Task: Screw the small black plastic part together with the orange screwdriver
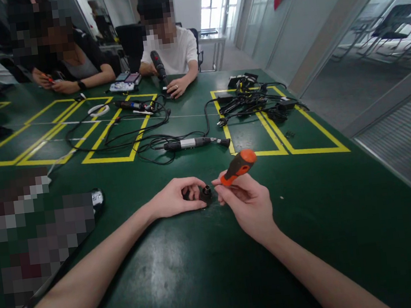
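Note:
My left hand (180, 196) rests on the green table with its fingers curled round a small dark round part (206, 191), which has a short metallic post on top. Just right of that part, my right hand (250, 201) grips a screwdriver (239, 166) with an orange and dark grey handle. The handle leans up and to the right, over the thumb and fingers. I cannot make out the screwdriver's tip. A narrow gap shows between the right fingertips and the round part.
Ahead lies a silver and black corded tool (189, 144) with loose cables. A tangle of black cords and adapters (255, 101) sits back right, within yellow tape (320, 152). Across the table a person (169, 49) holds a power screwdriver (158, 64). Another person (76, 65) sits left.

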Demonstrator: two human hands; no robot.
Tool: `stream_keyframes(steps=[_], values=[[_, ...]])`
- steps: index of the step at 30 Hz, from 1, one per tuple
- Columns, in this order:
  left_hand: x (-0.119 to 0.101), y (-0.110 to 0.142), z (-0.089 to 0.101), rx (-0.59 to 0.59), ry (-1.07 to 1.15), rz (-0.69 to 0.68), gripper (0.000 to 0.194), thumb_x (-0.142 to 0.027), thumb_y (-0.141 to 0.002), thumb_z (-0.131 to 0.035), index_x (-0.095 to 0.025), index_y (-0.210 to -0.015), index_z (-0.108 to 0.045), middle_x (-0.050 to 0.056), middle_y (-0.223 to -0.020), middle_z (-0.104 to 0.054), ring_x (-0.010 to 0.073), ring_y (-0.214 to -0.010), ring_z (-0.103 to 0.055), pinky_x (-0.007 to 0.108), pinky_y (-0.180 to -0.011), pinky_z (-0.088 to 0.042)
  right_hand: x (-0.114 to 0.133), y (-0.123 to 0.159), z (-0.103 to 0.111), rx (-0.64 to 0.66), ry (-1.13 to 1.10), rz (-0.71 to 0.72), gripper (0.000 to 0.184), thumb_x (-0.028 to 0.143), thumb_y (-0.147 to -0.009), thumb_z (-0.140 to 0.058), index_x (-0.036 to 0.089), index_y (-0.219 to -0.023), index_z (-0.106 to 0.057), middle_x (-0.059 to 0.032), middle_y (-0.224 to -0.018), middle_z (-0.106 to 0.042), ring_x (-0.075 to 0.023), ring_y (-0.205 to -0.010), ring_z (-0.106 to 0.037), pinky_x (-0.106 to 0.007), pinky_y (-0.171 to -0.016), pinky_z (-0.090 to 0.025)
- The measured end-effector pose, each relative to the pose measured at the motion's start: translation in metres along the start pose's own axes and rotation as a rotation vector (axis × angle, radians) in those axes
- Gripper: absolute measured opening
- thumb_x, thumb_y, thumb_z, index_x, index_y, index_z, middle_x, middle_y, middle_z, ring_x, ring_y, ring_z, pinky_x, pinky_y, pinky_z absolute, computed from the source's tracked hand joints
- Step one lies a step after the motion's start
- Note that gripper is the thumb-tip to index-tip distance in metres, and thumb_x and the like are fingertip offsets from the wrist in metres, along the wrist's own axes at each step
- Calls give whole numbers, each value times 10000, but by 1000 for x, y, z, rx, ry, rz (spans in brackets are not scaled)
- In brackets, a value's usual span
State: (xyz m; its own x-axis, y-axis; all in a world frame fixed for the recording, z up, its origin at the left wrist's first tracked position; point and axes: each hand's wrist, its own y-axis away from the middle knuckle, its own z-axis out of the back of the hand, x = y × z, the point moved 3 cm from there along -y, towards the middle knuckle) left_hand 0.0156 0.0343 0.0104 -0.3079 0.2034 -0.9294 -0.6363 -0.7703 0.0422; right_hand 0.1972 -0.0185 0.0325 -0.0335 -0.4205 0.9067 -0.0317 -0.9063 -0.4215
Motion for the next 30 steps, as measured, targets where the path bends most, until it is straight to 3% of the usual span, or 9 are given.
stream_keyframes(steps=[2, 6, 11, 15, 17, 21, 22, 25, 30], values=[[1, 0, 0, 1, -2, -12, 384, -330, -784, -797, -145, -1104, -692, -40, -736, -613, 116, -683, -570, 241, -644, -432, 1, 0, 1, -12, 35, 15, 75, 171, -846, -758, 217, -790, -738, -9, -820, -716, -127, -623, -652, -261, -570, -581], [-1, -1, 1, -10, -90, -73, 341, -324, -789, -813, -149, -1064, -712, -37, -759, -587, 104, -680, -523, 226, -631, -410, 1, -2, 1, 14, -45, -54, 73, 199, -851, -766, 213, -921, -750, -14, -785, -761, -144, -623, -687, -287, -612, -613], [1, -2, 1, -14, -149, -144, 406, -358, -842, -784, -152, -1186, -719, 51, -1052, -637, 94, -709, -511, 223, -627, -418, -7, -11, 6, -95, -109, -70, 159, 303, -907, -710, 207, -1031, -686, -12, -770, -746, -120, -560, -620, -261, -528, -559], [5, -2, -1, 12, -130, -64, 422, -402, -874, -746, -148, -1208, -707, 16, -914, -644, 104, -681, -481, 220, -615, -394, -24, -23, 18, -161, -43, -150, 278, 347, -834, -766, 222, -1015, -596, 13, -716, -724, -113, -514, -578, -246, -495, -507], [4, -3, 0, 13, -143, -45, 413, -426, -881, -731, -153, -1190, -712, -2, -865, -626, 110, -681, -470, 223, -620, -384, -34, -26, 23, -112, 2, -226, 288, 339, -802, -762, 230, -984, -568, 28, -698, -709, -116, -497, -578, -241, -475, -489], [0, -4, 2, 18, -130, -33, 344, -428, -906, -681, -153, -1105, -733, -16, -835, -599, 115, -682, -469, 232, -633, -378, -43, -26, 24, 170, 247, -340, 63, 255, -846, -654, 213, -883, -623, 32, -664, -657, -134, -500, -606, -257, -487, -487], [0, -4, 2, 21, -124, -25, 334, -423, -911, -670, -151, -1093, -735, -20, -816, -593, 118, -683, -471, 231, -636, -377, -43, -25, 24, 234, 346, -334, 20, 216, -857, -628, 210, -869, -642, 27, -668, -657, -138, -511, -614, -264, -507, -490], [1, -5, 2, 35, -123, -15, 325, -416, -922, -648, -142, -1072, -735, -18, -807, -609, 123, -694, -470, 228, -640, -367, -37, -24, 23, 357, 654, -239, 139, 112, -844, -607, 209, -864, -705, -1, -716, -697, -166, -597, -652, -300, -594, -515], [2, -5, 1, 58, -120, -36, 313, -429, -928, -626, -136, -995, -712, -8, -832, -606, 126, -707, -465, 223, -632, -354, -27, -22, 19, 336, 852, 76, 143, 152, -889, -638, 215, -941, -755, -119, -1106, -746, -302, -1062, -689, -446, -856, -582]])
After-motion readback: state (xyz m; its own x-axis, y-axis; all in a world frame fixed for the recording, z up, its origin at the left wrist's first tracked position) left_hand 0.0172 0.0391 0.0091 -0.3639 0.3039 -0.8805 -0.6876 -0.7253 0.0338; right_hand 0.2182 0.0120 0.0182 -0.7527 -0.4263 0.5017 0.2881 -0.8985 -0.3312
